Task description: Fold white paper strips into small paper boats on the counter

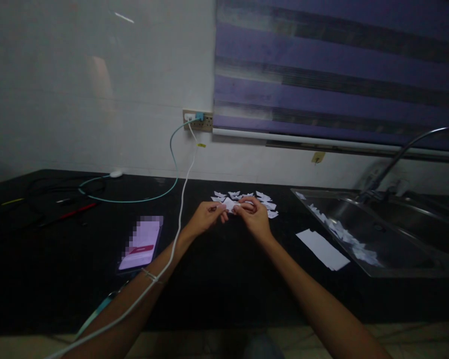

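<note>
Countertop of polished black stone stretches before us, wide and dark, against a pale, glossy wall. Over the wall's right part we see a purple blind with darker, sheer bands. To our right, a stainless steel sink is set into the stone, with a curved chrome faucet at its back. A long white cable runs down from the beige wall socket and crosses in front of our left forearm, while a thin teal cable loops over the stone at left.

Our left hand and right hand meet near the middle of the counter, thumbs and fingers closed in a pinch on opposite sides of one small piece of folded white paper. We hold it just in front of a cluster of pointed, folded white paper shapes, and our fingers hide some of these. Left of our forearm lies a dark-edged phone with a lit screen. Right of our right forearm, near the sink, rests a flat stack of white paper strips.
</note>
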Tool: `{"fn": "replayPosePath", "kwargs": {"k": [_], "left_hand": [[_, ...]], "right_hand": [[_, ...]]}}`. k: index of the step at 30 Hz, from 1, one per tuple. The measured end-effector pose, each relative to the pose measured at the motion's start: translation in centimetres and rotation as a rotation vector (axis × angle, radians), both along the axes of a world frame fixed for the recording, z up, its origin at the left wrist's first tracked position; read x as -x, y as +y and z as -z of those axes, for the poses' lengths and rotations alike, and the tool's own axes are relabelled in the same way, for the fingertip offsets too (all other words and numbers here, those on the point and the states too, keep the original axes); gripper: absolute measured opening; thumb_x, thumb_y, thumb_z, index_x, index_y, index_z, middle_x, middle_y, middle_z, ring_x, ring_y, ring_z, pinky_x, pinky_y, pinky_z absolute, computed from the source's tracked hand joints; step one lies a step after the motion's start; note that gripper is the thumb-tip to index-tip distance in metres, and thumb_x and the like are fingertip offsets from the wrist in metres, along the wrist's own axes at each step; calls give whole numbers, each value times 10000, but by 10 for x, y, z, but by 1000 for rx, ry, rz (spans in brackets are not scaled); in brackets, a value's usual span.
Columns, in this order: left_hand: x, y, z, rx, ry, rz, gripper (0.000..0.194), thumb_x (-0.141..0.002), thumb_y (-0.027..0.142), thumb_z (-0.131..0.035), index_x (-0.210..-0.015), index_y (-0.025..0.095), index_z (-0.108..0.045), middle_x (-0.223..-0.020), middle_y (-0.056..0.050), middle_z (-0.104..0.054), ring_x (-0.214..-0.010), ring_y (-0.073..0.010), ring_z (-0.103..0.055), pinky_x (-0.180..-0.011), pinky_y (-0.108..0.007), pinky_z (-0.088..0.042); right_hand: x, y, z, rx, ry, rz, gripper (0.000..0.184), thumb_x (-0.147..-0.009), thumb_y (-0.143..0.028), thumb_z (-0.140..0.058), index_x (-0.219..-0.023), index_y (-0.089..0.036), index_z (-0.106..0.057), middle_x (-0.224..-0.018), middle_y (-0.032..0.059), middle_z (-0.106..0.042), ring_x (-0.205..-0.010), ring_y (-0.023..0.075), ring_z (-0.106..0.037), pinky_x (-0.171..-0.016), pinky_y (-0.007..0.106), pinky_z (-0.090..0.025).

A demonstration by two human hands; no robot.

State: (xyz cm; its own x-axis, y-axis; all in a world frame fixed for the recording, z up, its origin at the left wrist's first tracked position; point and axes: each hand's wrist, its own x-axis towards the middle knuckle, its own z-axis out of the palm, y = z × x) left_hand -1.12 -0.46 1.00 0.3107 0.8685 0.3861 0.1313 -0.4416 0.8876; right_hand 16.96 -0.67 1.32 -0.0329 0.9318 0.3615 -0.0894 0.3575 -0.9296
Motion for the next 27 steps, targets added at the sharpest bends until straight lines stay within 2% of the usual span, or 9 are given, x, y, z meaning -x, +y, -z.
{"fn": "replayPosePath", "kwargs": {"k": [3,8,10,13,17,19,22,24,27], "left_hand": [[2,4,3,105,-27,33,475,-876,563,-558,-823,111,-694,-720,-62,-675,-486,-81,-521,-421,-187,-350],[-2,11,11,432,-244,239,608,-852,687,-483,-955,103,-618,-662,-65,-634,-512,-125,-579,-385,-182,-334],[-3,11,11,501,-312,271,556,-837,649,-545,-962,110,-607,-629,-34,-595,-495,-105,-540,-397,-174,-333],[-1,7,8,576,-407,324,444,-798,524,-659,-996,128,-622,-686,-16,-571,-547,-87,-520,-430,-160,-338],[5,1,0,576,-393,376,352,-728,311,-731,-1031,146,-660,-775,-23,-567,-652,-96,-531,-487,-161,-359],[6,-2,-3,537,-336,367,335,-706,263,-733,-1014,146,-674,-783,-20,-563,-666,-96,-525,-508,-167,-362],[5,-4,-6,494,-287,324,258,-731,340,-722,-870,131,-664,-715,0,-520,-620,-90,-493,-495,-177,-333],[4,-4,-5,466,-269,290,298,-760,410,-709,-796,125,-630,-683,8,-492,-598,-86,-476,-478,-179,-306],[3,-3,-3,397,-206,281,373,-777,480,-698,-791,117,-611,-642,21,-467,-541,-69,-428,-452,-180,-260]], "right_hand": [[-1,1,1,-103,-51,57,207,-716,-320,-749,-810,-209,-603,-781,15,-687,-758,183,-681,-748,321,-563],[-4,-2,5,-292,-283,52,117,-835,-316,-650,-884,-214,-677,-918,54,-702,-868,205,-672,-831,356,-549],[-5,-5,5,-349,-351,33,138,-861,-314,-626,-949,-220,-676,-972,62,-705,-901,209,-669,-849,362,-543],[-6,-6,6,-365,-337,74,182,-851,-316,-648,-1006,-221,-649,-995,68,-696,-899,208,-674,-836,355,-550],[-8,-5,7,-392,-336,78,125,-855,-298,-641,-954,-228,-672,-970,67,-710,-901,221,-683,-851,375,-550],[-9,-4,8,-448,-381,55,117,-871,-276,-620,-943,-237,-704,-985,66,-725,-924,227,-684,-877,393,-540],[-11,-3,8,-541,-426,55,150,-873,-250,-621,-977,-252,-729,-987,59,-736,-928,228,-684,-878,409,-538],[-13,-2,9,-588,-445,56,165,-874,-239,-623,-994,-263,-735,-990,57,-738,-941,229,-682,-888,421,-534],[-15,0,8,-642,-479,37,190,-882,-224,-615,-1021,-276,-735,-1022,60,-732,-968,227,-672,-903,431,-525]]}}
